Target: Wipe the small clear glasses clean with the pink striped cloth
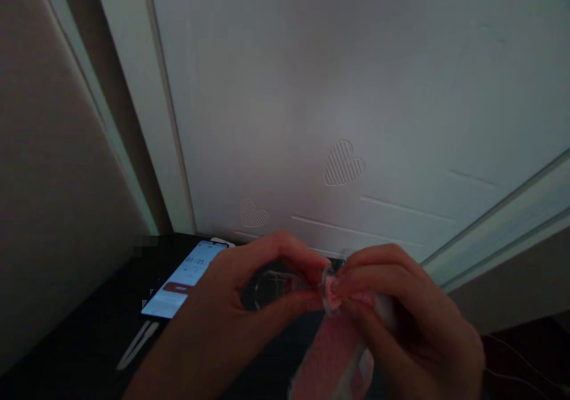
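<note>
My left hand (pixel 231 305) is closed around a small clear container (pixel 268 286), its fingertips and thumb pinching it near the round rim. The container lies sideways, its far end showing between the thumb and forefinger. At the rim, my right hand (pixel 414 314) pinches a pink and white cloth (pixel 327 355). Part of the cloth is bunched against or inside the mouth, and the rest hangs below my fingers. How deep it reaches inside cannot be made out in the dim light.
A lit phone (pixel 189 275) showing a timer lies on the dark surface (pixel 80 352) at left. Slim white items (pixel 137 345) lie in front of it. Behind rises a white panel (pixel 285 103) with embossed hearts. Thin cables (pixel 512 352) run at lower right.
</note>
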The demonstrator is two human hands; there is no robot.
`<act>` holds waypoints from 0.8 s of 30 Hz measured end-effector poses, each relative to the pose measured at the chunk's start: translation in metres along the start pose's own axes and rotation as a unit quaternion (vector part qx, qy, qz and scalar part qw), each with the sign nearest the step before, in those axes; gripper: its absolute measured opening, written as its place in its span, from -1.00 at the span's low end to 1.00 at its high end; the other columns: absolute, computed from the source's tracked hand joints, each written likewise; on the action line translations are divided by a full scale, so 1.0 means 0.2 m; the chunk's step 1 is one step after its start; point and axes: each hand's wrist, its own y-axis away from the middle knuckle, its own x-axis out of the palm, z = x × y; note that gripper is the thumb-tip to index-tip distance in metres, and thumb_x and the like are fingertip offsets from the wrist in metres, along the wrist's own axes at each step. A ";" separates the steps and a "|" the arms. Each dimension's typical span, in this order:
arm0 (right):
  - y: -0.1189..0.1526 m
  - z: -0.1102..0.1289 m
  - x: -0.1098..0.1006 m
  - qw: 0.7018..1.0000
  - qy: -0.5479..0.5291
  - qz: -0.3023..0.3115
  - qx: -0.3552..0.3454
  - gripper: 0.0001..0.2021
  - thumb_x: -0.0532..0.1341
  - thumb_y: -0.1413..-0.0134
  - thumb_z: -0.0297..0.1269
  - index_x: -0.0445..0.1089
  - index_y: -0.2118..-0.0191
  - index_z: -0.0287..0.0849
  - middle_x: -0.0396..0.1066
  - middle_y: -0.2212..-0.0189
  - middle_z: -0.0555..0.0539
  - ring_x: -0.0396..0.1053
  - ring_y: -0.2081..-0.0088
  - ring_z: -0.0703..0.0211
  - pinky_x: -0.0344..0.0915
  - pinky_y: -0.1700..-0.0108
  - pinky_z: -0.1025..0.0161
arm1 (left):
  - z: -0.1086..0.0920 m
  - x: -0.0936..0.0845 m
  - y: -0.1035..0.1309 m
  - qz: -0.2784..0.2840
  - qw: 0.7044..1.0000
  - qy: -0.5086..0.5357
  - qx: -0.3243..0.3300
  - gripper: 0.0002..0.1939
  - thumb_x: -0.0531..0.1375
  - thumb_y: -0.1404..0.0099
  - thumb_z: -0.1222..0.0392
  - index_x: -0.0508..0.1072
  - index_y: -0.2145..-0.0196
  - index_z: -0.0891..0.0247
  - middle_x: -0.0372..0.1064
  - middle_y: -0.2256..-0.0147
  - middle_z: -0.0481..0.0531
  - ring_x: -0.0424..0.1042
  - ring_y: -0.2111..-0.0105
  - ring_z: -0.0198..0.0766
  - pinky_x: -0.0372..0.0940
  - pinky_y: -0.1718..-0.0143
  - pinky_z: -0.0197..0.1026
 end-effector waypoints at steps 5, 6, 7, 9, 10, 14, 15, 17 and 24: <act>-0.01 -0.03 -0.04 0.997 0.046 0.055 0.006 -0.78 0.19 -0.01 -0.56 0.44 0.28 -0.10 0.39 0.35 0.03 0.37 0.31 0.28 0.32 0.34 0.37 | 0.00 0.00 -0.02 -0.004 1.000 -0.014 0.017 -0.79 0.27 -0.13 0.21 0.45 0.25 -0.02 0.48 0.33 -0.23 0.45 0.30 -0.37 0.30 0.25 -0.39; -0.02 -0.04 -0.04 0.997 0.053 0.060 0.010 -0.80 0.19 -0.01 -0.55 0.44 0.28 -0.11 0.39 0.35 0.02 0.37 0.31 0.27 0.32 0.34 0.37 | 0.01 0.00 -0.02 -0.004 1.000 -0.023 0.020 -0.76 0.28 -0.12 0.22 0.44 0.23 -0.03 0.48 0.33 -0.23 0.45 0.30 -0.37 0.30 0.24 -0.39; -0.02 -0.04 -0.05 0.996 0.057 0.064 0.013 -0.81 0.19 -0.02 -0.54 0.44 0.29 -0.11 0.39 0.35 0.02 0.37 0.31 0.27 0.33 0.33 0.36 | 0.01 -0.01 -0.03 -0.002 0.999 -0.034 0.022 -0.73 0.28 -0.12 0.24 0.43 0.21 -0.03 0.47 0.34 -0.22 0.45 0.30 -0.37 0.30 0.23 -0.39; -0.01 -0.04 -0.06 0.995 0.064 0.075 0.019 -0.84 0.19 -0.02 -0.52 0.43 0.31 -0.12 0.39 0.35 0.01 0.38 0.31 0.26 0.33 0.33 0.36 | 0.01 -0.01 -0.03 -0.002 0.998 -0.054 0.022 -0.70 0.29 -0.11 0.26 0.43 0.19 -0.02 0.47 0.35 -0.21 0.45 0.30 -0.36 0.31 0.22 -0.37; -0.01 -0.04 -0.06 0.995 0.066 0.077 0.020 -0.84 0.19 -0.03 -0.52 0.43 0.31 -0.13 0.39 0.35 0.01 0.38 0.31 0.25 0.33 0.34 0.36 | 0.01 -0.02 -0.02 -0.005 0.998 -0.060 0.021 -0.70 0.28 -0.11 0.26 0.44 0.18 -0.01 0.47 0.35 -0.20 0.45 0.30 -0.35 0.31 0.22 -0.36; -0.02 -0.04 -0.07 0.995 0.074 0.068 0.017 -0.82 0.17 -0.03 -0.54 0.43 0.32 -0.13 0.39 0.36 -0.01 0.38 0.32 0.23 0.33 0.36 0.35 | 0.01 -0.04 -0.02 -0.022 0.999 -0.033 0.014 -0.78 0.26 -0.14 0.22 0.47 0.21 0.05 0.49 0.32 -0.12 0.47 0.30 -0.29 0.35 0.27 -0.33; -0.02 -0.04 -0.08 0.995 0.074 0.065 0.015 -0.82 0.16 -0.03 -0.55 0.42 0.32 -0.13 0.39 0.37 -0.01 0.38 0.32 0.23 0.33 0.37 0.34 | 0.01 -0.04 -0.02 -0.030 0.999 -0.018 0.009 -0.80 0.25 -0.15 0.21 0.49 0.22 0.05 0.50 0.32 -0.10 0.47 0.30 -0.28 0.35 0.28 -0.33; -0.03 -0.05 -0.08 0.995 0.073 0.065 0.013 -0.81 0.16 -0.02 -0.55 0.42 0.31 -0.12 0.39 0.37 -0.02 0.38 0.32 0.22 0.33 0.37 0.34 | 0.01 -0.05 -0.02 -0.046 0.999 0.016 0.000 -0.83 0.24 -0.16 0.21 0.51 0.25 0.05 0.50 0.32 -0.09 0.47 0.31 -0.28 0.36 0.31 -0.35; -0.03 -0.01 -0.03 0.996 0.044 0.083 0.010 -0.83 0.18 -0.01 -0.53 0.44 0.32 -0.13 0.40 0.37 -0.02 0.38 0.33 0.23 0.35 0.35 0.34 | -0.02 -0.04 -0.02 -0.047 0.985 0.165 -0.019 -0.85 0.27 -0.11 0.32 0.53 0.37 0.07 0.46 0.44 -0.15 0.44 0.47 -0.39 0.33 0.46 -0.45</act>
